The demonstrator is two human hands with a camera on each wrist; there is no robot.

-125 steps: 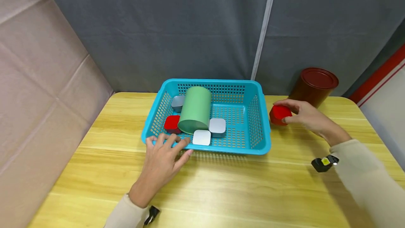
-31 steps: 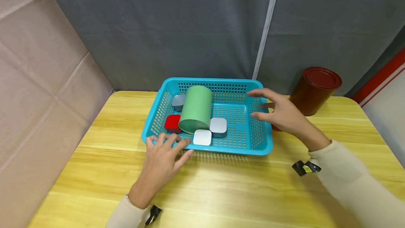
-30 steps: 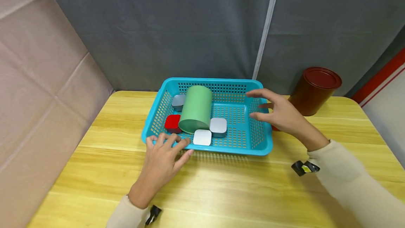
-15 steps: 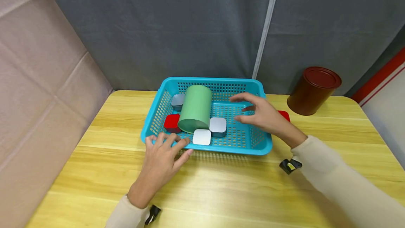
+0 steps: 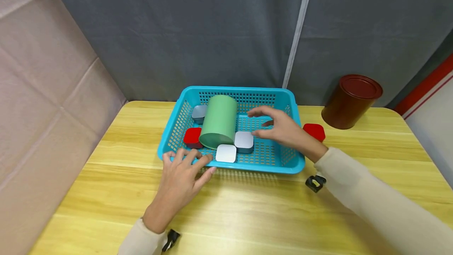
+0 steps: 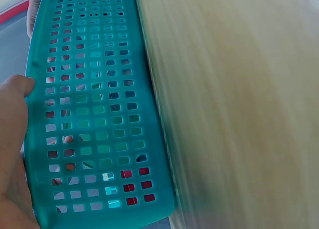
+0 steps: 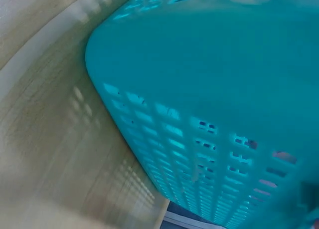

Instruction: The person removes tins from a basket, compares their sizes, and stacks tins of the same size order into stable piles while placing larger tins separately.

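Fingers spread, our right hand (image 5: 279,126) hovers by the basket's (image 5: 297,160) rightmost white-topped box (image 5: 244,140); our left hand (image 5: 179,182), likewise spread, rests on the rim (image 5: 255,167). Bumping that box, we judge, could roll the green cylinder (image 5: 220,119).

A yellowish wood-grained table (image 5: 230,211) with rounded far corners stands before a dark grey curtain (image 5: 194,30) with a narrow pale strip (image 5: 299,30) running down it, while a creased pinkish panel (image 5: 46,70) rises along the left and a whitish surface (image 5: 437,121) edged by a red band (image 5: 426,85) slants at the right
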